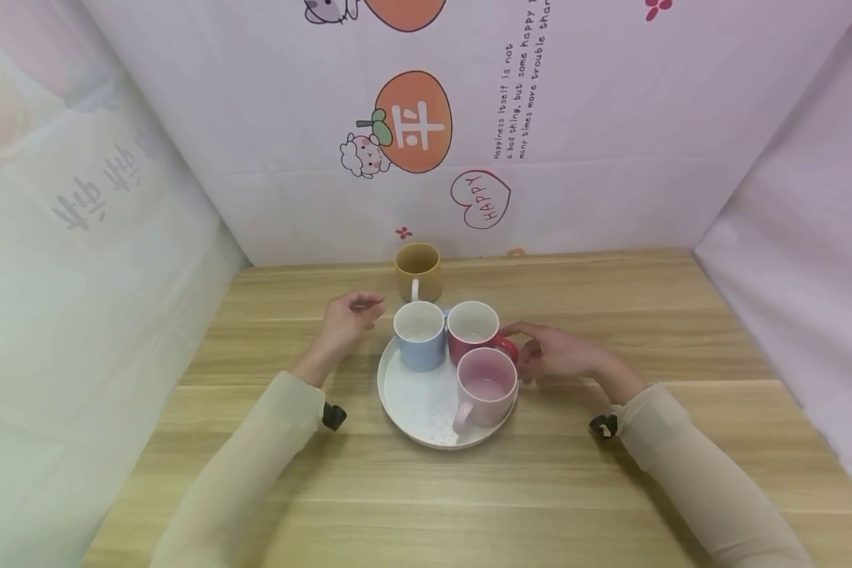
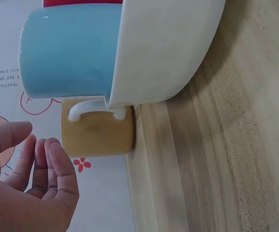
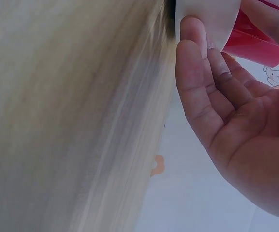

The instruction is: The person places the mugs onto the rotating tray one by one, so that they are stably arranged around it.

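A round white tray (image 1: 413,406) holds a light blue mug (image 1: 422,352), a red mug (image 1: 460,349) and a pink mug (image 1: 495,408), all upright. My left hand (image 1: 348,322) hovers left of the blue mug, fingers loosely bent around nothing; the left wrist view shows a gap between thumb and fingertips. Over on the right, my right hand (image 1: 559,353) is beside the red mug's handle, its fingers relaxed. In the right wrist view its fingertips (image 3: 190,60) are right at the tray's side. Behind the tray stands a mustard-yellow mug (image 1: 427,285) with a white handle.
The tray rests on a wood-grain table (image 1: 426,513). A white printed cloth (image 1: 596,158) hangs behind the table's back edge, and white cloth (image 1: 788,276) also closes off both sides. The yellow mug stands close to the back cloth.
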A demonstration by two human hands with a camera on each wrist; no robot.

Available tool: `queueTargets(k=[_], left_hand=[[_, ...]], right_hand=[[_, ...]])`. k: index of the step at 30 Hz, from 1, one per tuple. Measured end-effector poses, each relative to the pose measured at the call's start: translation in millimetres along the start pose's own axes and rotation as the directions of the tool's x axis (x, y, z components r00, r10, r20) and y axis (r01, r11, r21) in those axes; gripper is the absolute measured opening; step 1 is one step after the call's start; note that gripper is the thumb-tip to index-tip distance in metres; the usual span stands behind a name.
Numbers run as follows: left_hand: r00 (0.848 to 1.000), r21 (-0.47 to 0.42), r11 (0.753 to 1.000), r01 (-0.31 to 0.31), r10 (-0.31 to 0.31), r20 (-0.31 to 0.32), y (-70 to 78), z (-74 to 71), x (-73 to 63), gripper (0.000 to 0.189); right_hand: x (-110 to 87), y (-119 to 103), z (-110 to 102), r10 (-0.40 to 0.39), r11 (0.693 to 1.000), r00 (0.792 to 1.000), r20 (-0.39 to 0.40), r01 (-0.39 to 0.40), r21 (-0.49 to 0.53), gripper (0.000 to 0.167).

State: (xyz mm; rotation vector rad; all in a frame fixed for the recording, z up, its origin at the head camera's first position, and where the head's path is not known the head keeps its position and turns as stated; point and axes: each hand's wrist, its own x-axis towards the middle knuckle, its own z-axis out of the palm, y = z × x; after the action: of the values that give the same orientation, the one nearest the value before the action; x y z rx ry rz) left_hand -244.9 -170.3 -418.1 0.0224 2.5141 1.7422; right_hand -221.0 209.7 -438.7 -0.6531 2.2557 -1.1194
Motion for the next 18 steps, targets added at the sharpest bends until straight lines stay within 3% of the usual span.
queueTargets(k=[6,11,18], left_hand=[[1.000,-0.024,1.000,0.015,-0.015,0.012,-0.9,5.5,7.8,0.036],[1.000,-0.011,1.000,0.015,-0.015,0.008,-8.8,9.6,18.1,0.033],[1.000,0.011,1.000,0.021,-0.021,0.015,-8.4,17.6,28.3,0.032]], right_hand=[[0.7,1.5,1.2,0.006,1.000,1.000,-0.004,-0.006,-0.005,0.075],[0.4,1.7,1.2,0.001,1.000,1.000,-0.004,-0.001,-0.009,0.074],[-0.1,1.8,1.0,0.000,1.000,1.000,-0.006,-0.001,-0.005,0.074]])
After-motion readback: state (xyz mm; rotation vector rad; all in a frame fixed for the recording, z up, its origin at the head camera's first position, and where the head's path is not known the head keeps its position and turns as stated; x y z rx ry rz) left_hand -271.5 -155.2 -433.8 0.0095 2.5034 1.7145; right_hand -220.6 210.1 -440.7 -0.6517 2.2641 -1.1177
